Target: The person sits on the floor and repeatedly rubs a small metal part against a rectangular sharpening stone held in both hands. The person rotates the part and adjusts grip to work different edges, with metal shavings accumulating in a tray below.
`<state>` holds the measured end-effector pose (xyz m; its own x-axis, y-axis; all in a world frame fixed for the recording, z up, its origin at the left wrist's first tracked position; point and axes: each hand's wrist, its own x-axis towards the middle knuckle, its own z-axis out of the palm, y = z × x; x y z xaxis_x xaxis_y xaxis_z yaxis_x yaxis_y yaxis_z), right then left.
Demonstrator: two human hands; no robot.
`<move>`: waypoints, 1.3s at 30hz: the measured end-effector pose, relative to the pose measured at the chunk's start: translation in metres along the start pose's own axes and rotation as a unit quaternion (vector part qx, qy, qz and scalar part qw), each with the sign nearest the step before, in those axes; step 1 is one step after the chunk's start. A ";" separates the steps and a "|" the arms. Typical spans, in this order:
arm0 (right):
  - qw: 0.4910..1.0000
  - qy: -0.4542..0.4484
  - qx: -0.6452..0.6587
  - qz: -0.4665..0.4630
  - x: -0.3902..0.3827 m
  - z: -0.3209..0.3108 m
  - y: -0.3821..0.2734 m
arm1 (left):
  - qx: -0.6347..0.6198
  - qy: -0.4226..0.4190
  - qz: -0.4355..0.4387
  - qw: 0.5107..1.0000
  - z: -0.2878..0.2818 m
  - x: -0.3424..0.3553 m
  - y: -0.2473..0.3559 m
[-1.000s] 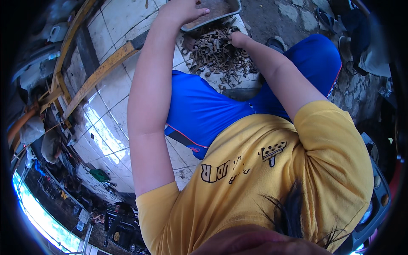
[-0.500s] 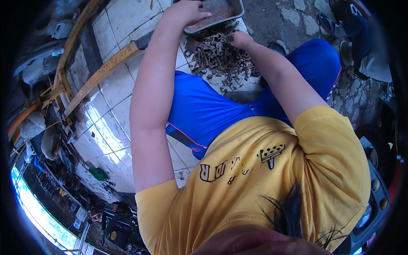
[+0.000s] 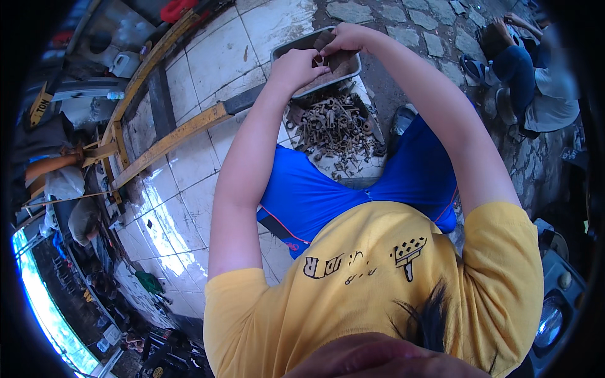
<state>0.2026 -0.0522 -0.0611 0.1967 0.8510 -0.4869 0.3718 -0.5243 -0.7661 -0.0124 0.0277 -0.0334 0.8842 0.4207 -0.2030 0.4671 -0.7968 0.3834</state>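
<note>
Both my hands meet over a grey rectangular tray (image 3: 328, 84) at the top middle, which holds something brown. My left hand (image 3: 299, 69) is closed, thumb and fingers pinched at the tray's left part. My right hand (image 3: 347, 40) reaches across the far rim with its fingers bent down and pressed together, close to the left fingertips. A small piece seems to sit between the fingertips, too small and shadowed to make out. On the near side of the tray, a heap of dirty bolts and nuts (image 3: 334, 129) lies on the white tiles, between my knees.
A yellow steel frame (image 3: 170, 145) with a dark end stretches across the tiles on the left. Beyond it stands a white jug (image 3: 125, 63). Another person (image 3: 526, 82) sits at the far right on stone paving. A headlight (image 3: 548, 321) is at the lower right.
My right hand has moved from the bolt heap up to the tray, beside the left hand. My left fingers have closed into a pinch. The whole view has shifted, showing more at the top.
</note>
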 end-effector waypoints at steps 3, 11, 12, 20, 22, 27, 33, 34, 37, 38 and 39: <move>0.997 0.052 -0.031 -0.057 -0.033 -0.010 -0.031 | -0.030 0.076 -0.009 0.997 -0.008 -0.008 0.017; 0.978 -0.010 0.187 -0.096 -0.060 -0.013 -0.026 | -0.080 0.139 0.011 0.987 -0.011 -0.009 0.021; 0.977 -0.019 0.187 -0.102 -0.058 -0.014 -0.025 | -0.113 0.141 0.015 0.983 -0.011 -0.008 0.019; 0.953 -0.033 0.286 -0.096 -0.049 -0.018 -0.040 | -0.210 0.131 -0.041 0.968 -0.033 -0.014 0.017; 0.961 0.004 0.261 -0.096 -0.028 -0.023 -0.025 | -0.272 0.140 -0.043 0.951 -0.028 -0.006 0.009; 0.965 0.073 0.222 -0.117 -0.007 -0.029 -0.008 | -0.550 0.153 -0.072 0.818 -0.026 0.000 0.004; 0.960 0.165 0.180 -0.135 -0.023 -0.036 -0.031 | -0.556 0.155 -0.078 0.813 -0.023 0.002 -0.006; 0.956 0.163 0.196 -0.148 -0.021 -0.036 -0.029 | -0.561 0.159 -0.079 0.809 -0.023 0.003 -0.003; 0.949 0.158 0.216 -0.170 -0.016 -0.034 -0.028 | -0.533 0.181 -0.066 0.824 -0.025 0.004 0.006; 0.946 0.156 0.232 -0.166 -0.020 -0.036 -0.030 | -0.504 0.184 -0.067 0.841 -0.027 0.003 0.008; 0.942 0.154 0.249 -0.163 -0.024 -0.039 -0.031 | -0.474 0.187 -0.069 0.858 -0.031 0.003 0.009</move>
<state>0.2215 -0.0558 -0.0096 0.4281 0.8976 -0.1050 0.0020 -0.1171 -0.9931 -0.0057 0.0349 -0.0021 0.6766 0.7329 -0.0705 0.2008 -0.0916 0.9753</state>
